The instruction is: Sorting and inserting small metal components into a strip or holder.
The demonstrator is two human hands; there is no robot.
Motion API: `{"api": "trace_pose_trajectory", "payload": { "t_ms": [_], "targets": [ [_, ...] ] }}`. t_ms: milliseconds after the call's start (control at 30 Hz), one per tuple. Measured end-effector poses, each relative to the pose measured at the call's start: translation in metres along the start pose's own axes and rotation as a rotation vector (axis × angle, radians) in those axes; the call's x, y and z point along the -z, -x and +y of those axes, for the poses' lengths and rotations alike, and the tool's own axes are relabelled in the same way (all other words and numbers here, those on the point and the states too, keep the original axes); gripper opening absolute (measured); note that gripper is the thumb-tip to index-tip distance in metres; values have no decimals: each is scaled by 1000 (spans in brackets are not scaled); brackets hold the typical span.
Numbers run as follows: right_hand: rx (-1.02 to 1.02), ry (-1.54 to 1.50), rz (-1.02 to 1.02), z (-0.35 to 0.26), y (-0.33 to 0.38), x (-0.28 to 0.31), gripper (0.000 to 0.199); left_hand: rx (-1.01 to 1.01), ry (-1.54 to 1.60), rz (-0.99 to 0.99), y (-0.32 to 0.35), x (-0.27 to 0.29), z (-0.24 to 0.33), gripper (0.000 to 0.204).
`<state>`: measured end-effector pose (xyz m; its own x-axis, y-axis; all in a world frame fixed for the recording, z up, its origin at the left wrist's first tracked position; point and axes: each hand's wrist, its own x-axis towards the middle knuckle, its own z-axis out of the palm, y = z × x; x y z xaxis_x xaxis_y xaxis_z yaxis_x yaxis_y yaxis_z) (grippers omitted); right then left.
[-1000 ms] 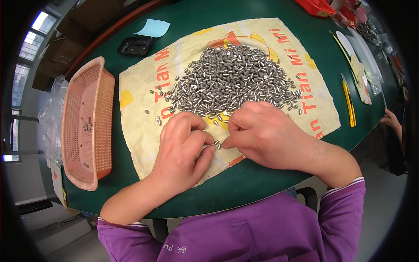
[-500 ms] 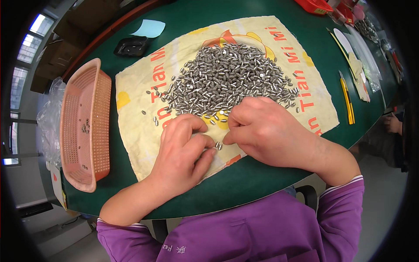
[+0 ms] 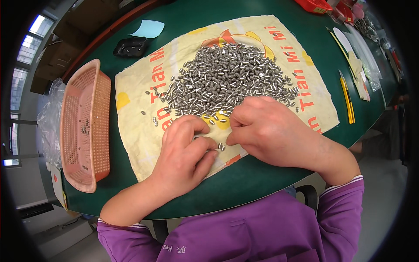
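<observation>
A heap of small, shiny, barrel-shaped metal pieces (image 3: 227, 78) lies on a yellow printed cloth (image 3: 139, 131). Just in front of the heap, my left hand (image 3: 183, 153) rests with its fingers curled inward and closed. A glint of metal shows between its fingers, too small to name. Opposite it is my right hand (image 3: 270, 133), thumb and forefinger pinched together; whatever they hold is hidden. A few metal pieces (image 3: 221, 147) sit close together on the cloth between both hands' fingertips.
At left stands a pink perforated plastic basket (image 3: 103, 126) with a few metal pieces inside. Behind the cloth are a black tray (image 3: 131, 46) and light blue paper (image 3: 148, 29). A yellow cutter knife (image 3: 347, 98) lies to the right, below a red container (image 3: 315, 6).
My left hand has shifted slightly right. The few pieces between my fingertips sit a little further right. A hand at the far right edge is no longer visible.
</observation>
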<state>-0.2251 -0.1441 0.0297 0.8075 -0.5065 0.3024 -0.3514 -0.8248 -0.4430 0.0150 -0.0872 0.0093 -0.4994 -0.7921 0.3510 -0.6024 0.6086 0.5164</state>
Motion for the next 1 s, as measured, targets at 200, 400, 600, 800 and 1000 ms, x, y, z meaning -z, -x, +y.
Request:
{"api": "trace_pose_trajectory", "payload": {
  "t_ms": [200, 400, 600, 800, 1000],
  "targets": [
    [-2, -16, -30, -1, 0, 5, 3, -5, -1, -12, 0, 0, 0, 19],
    [1, -97, -84, -4, 2, 5, 5, 10, 5, -14, 1, 1, -1, 23],
    [-1, -73, -85, -4, 2, 3, 8, 31, 12, -9, 1, 1, -1, 22],
    [1, -74, -82, -4, 1, 1, 8, 40, 8, -13, 1, 1, -2, 25],
    [24, -82, -44, -3, 1, -4, 7, 42, 5, -9, 1, 1, -3, 30]
  ]
}}
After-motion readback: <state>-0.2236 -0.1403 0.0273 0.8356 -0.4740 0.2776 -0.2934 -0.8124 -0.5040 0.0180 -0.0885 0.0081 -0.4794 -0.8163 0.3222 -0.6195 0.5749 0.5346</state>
